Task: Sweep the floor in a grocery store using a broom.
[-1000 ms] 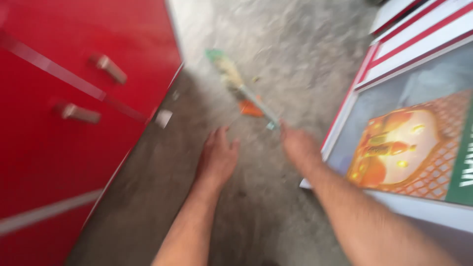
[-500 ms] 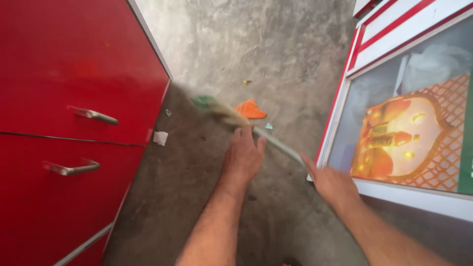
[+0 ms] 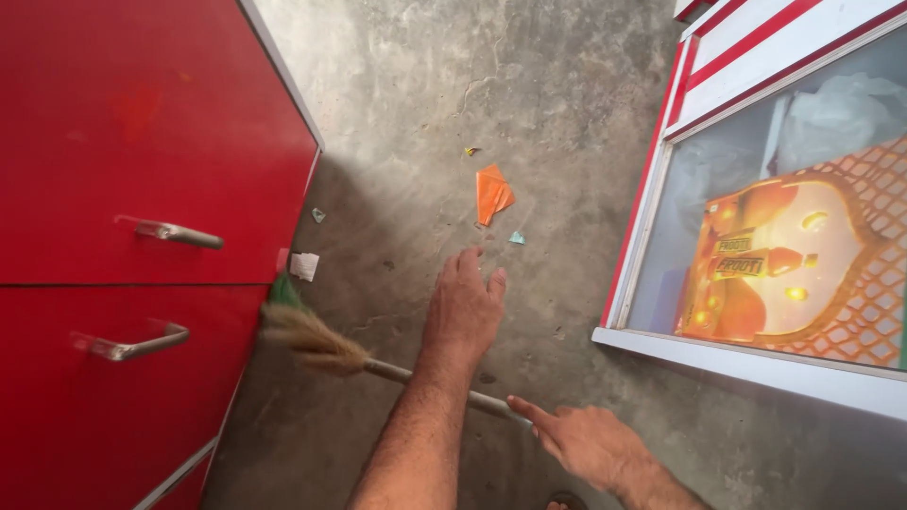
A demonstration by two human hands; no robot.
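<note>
We hold a grass broom (image 3: 326, 346) low over the concrete floor (image 3: 453, 104), its bristles against the red cabinet (image 3: 132, 142). Our right hand (image 3: 586, 439) grips the handle; our left hand (image 3: 463, 307) hovers above it, fingers released, near an orange wrapper (image 3: 492, 193).

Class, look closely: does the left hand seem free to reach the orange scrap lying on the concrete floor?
Probably yes. The left hand hovers open, apart from the broom, and only bare floor lies between its fingertips and the orange scrap just ahead.
</note>
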